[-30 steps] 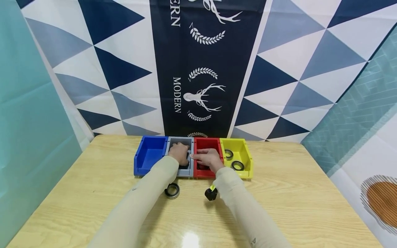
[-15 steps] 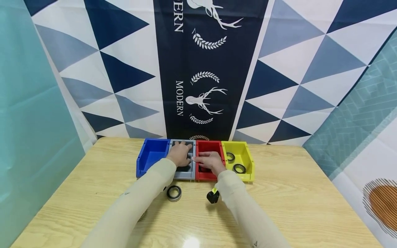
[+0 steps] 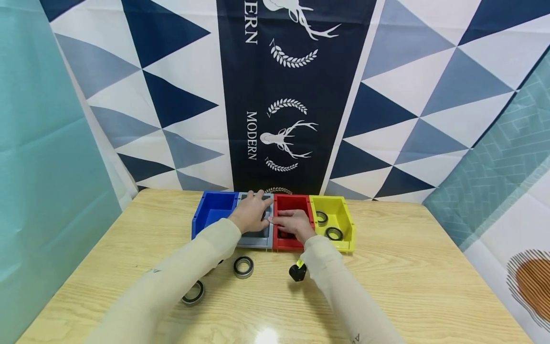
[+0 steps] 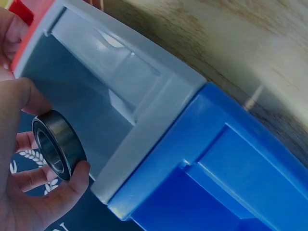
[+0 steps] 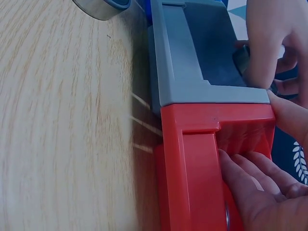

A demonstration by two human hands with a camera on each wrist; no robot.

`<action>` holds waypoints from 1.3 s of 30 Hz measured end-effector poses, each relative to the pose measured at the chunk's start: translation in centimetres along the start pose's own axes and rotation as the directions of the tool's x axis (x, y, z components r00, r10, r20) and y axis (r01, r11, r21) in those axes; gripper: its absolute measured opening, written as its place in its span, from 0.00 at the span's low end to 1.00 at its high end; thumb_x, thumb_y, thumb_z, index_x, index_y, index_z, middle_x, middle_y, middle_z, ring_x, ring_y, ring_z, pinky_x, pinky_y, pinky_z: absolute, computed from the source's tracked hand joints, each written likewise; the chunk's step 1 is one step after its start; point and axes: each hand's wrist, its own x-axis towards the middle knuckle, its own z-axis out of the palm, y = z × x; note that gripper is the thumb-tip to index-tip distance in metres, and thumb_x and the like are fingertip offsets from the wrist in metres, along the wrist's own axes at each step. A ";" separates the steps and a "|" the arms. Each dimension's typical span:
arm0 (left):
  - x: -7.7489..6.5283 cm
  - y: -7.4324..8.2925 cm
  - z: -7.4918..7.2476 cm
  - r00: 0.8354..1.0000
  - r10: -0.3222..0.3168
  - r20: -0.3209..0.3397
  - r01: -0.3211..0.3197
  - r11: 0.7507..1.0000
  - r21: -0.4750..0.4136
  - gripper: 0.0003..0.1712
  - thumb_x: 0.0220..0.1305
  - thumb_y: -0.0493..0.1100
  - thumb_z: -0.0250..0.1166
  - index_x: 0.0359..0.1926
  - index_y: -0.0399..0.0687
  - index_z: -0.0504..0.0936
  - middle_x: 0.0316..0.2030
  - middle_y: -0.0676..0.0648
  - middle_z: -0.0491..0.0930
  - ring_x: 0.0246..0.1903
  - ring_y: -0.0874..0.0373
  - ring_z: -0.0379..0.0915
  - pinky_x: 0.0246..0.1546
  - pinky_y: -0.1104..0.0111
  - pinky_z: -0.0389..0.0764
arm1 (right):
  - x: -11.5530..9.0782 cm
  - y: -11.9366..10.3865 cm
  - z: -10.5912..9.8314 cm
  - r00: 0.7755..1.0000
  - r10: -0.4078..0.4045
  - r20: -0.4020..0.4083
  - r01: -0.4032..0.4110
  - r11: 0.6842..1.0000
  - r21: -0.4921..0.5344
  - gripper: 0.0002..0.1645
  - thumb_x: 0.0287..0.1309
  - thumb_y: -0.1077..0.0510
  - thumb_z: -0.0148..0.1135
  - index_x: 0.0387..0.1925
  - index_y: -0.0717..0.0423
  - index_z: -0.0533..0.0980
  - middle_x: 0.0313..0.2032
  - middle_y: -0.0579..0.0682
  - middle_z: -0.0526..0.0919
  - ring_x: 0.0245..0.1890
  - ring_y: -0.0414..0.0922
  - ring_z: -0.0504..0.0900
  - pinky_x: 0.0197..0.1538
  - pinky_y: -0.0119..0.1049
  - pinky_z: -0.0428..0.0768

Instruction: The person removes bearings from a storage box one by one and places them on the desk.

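My left hand is over the grey bin. In the left wrist view its thumb and fingers pinch a ball bearing, a dark ring with a steel outer edge, tilted on its side over the bin. My right hand is at the red bin. In the right wrist view its fingers reach inside against the side wall, while its thumb lies over the grey bin's edge, so the hand grips the adjoining walls. The palm hides much of the red bin's inside.
A blue bin adjoins the grey one at left; a yellow bin with two bearings adjoins the red at right. Two more bearings, one nearer the bins and one by the left sleeve, lie on the wooden table.
My left hand has risen a little out of the grey bin, and its forearm has swung left, uncovering a bearing on the table. The right hand stays at the red bin.
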 end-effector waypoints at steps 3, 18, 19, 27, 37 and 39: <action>-0.4 0.1 -0.3 1.000 0.011 0.018 -0.011 0.999 -0.030 0.35 0.61 0.53 0.63 0.69 0.55 0.66 0.70 0.38 0.61 0.67 0.34 0.60 0.56 0.48 0.76 | -0.2 -0.2 -0.1 1.000 -0.003 0.002 0.003 1.000 0.001 0.33 0.51 0.54 0.72 0.59 0.59 0.74 0.54 0.59 0.82 0.49 0.50 0.85 0.54 0.42 0.79; -2.9 0.1 -1.3 0.992 0.128 -0.001 -0.128 0.985 -0.116 0.32 0.60 0.47 0.60 0.67 0.53 0.69 0.70 0.36 0.60 0.67 0.31 0.58 0.55 0.44 0.75 | -0.2 -0.3 0.1 1.000 0.014 0.004 -0.014 1.000 0.015 0.32 0.50 0.53 0.72 0.58 0.58 0.76 0.53 0.58 0.83 0.50 0.50 0.85 0.55 0.42 0.80; -3.1 0.0 -1.3 0.989 0.150 -0.010 -0.150 0.982 -0.110 0.32 0.59 0.47 0.60 0.66 0.53 0.70 0.69 0.36 0.62 0.66 0.32 0.61 0.54 0.45 0.76 | -0.2 -0.3 0.1 1.000 0.014 0.003 -0.014 1.000 0.013 0.32 0.51 0.53 0.72 0.58 0.58 0.76 0.53 0.57 0.83 0.49 0.50 0.85 0.55 0.42 0.80; -4.4 -0.2 -1.6 0.950 0.304 -0.076 -0.309 0.949 -0.058 0.27 0.55 0.46 0.59 0.59 0.55 0.74 0.53 0.42 0.74 0.46 0.48 0.70 0.40 0.57 0.82 | -0.3 -0.2 0.1 1.000 0.009 0.000 -0.009 1.000 -0.001 0.30 0.53 0.56 0.70 0.58 0.58 0.76 0.53 0.58 0.83 0.48 0.49 0.86 0.53 0.42 0.80; -6.4 0.4 -2.3 0.924 0.376 -0.062 -0.378 0.926 -0.020 0.27 0.55 0.47 0.58 0.59 0.54 0.74 0.54 0.40 0.75 0.50 0.45 0.73 0.45 0.53 0.82 | -0.5 -0.2 0.2 1.000 0.004 -0.031 -0.004 1.000 -0.012 0.31 0.51 0.54 0.71 0.57 0.58 0.76 0.56 0.60 0.80 0.47 0.50 0.86 0.54 0.44 0.80; -6.8 0.5 -2.5 0.921 0.384 -0.059 -0.386 0.922 -0.023 0.26 0.55 0.46 0.59 0.57 0.52 0.74 0.56 0.39 0.74 0.52 0.44 0.73 0.48 0.51 0.82 | -0.5 -0.2 0.1 1.000 0.002 -0.024 -0.002 1.000 -0.013 0.32 0.51 0.53 0.72 0.58 0.58 0.76 0.57 0.60 0.80 0.48 0.51 0.86 0.55 0.44 0.80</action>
